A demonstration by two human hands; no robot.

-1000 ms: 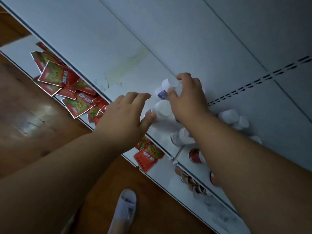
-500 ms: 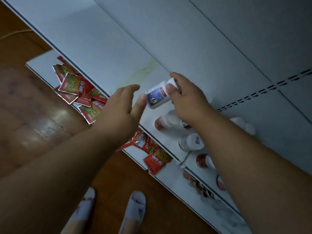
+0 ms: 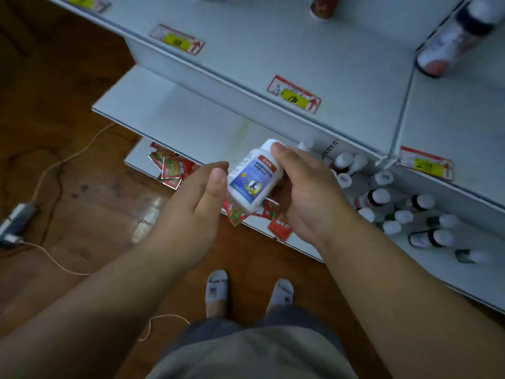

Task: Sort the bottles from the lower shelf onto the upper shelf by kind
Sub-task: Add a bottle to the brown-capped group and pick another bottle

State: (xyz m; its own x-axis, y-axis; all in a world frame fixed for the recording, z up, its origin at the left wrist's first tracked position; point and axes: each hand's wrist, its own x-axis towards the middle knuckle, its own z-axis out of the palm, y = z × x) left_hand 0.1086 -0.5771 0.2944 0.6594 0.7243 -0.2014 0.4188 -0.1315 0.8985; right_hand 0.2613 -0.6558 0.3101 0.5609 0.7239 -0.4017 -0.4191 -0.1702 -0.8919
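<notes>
The right hand (image 3: 306, 192) is holding a white bottle (image 3: 252, 177) with a blue label, tilted, its cap pointing up toward the shelves. The left hand (image 3: 196, 203) is staying open beside it, with the thumb just touching the bottle's side. The bottle is hanging in the air in front of the shelves, above the brown wooden floor (image 3: 68, 173). The lower shelf (image 3: 451, 272) is carrying many bottles (image 3: 401, 212) with white caps, some standing and some lying down. Red packets (image 3: 172, 168) are lying on the bottom shelf, below the hands. The upper shelf (image 3: 341, 58) is grey and mostly bare, with red and yellow price tags (image 3: 294, 94) on its front edge and two blurry bottles (image 3: 448, 42) farther back. A thin cord (image 3: 54, 165) is running across the floor.
</notes>
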